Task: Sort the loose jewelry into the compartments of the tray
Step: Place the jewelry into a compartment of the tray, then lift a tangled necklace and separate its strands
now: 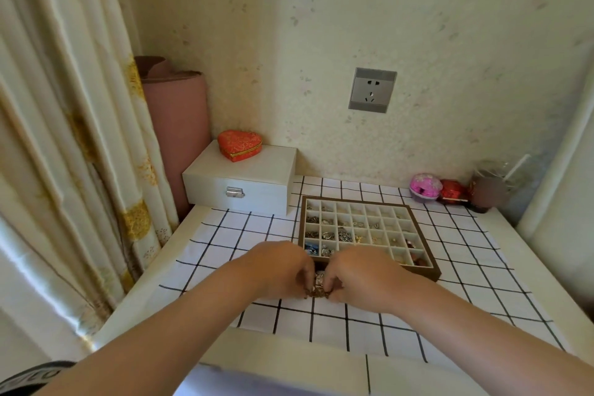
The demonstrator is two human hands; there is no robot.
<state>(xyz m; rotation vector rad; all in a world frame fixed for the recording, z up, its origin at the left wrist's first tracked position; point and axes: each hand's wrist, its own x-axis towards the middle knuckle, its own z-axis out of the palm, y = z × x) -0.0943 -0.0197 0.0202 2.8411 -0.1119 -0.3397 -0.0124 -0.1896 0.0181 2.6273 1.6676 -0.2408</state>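
Well along, I judge; tray [301, 225] compartments beyond the fingers [303, 278] hold pieces; fingers of left hand [279, 267] and right hand [360, 273] curl round 1 unsorted jewelry clump [318, 285] between them.

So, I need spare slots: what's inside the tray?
The tray holds silvery and gold pieces in its middle rows, reddish ones near right; the far row looks mostly bare. The left hand and right hand hide some near compartments.
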